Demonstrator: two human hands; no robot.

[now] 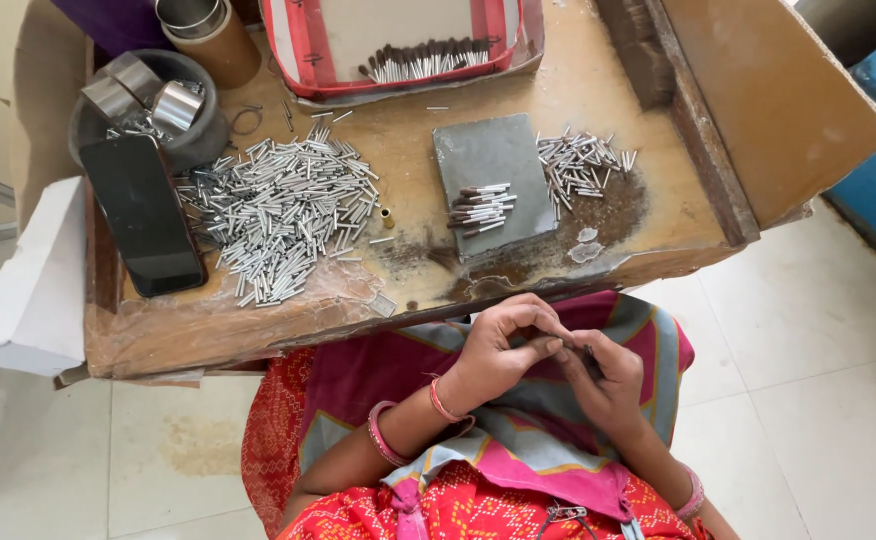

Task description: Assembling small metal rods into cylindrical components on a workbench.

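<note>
My left hand [503, 345] and my right hand [608, 380] meet over my lap, just below the front edge of the wooden worktable [258, 320]. Their fingers pinch a small thin dark piece [570, 345] between them; it is too small to tell what it is. On the table lie a large heap of short silver metal tubes [278, 210], a grey slab [493, 160] bearing several dark-tipped finished tubes [480, 207], and a smaller heap of silver tubes [583, 165] to its right.
A black phone [143, 215] lies at the table's left, beside a grey bowl [193, 140] of metal cups. A red-rimmed tray [398, 60] with dark-tipped pieces stands at the back. A white box [33, 290] sits off the left edge. Pale floor tiles [818, 350] lie to the right.
</note>
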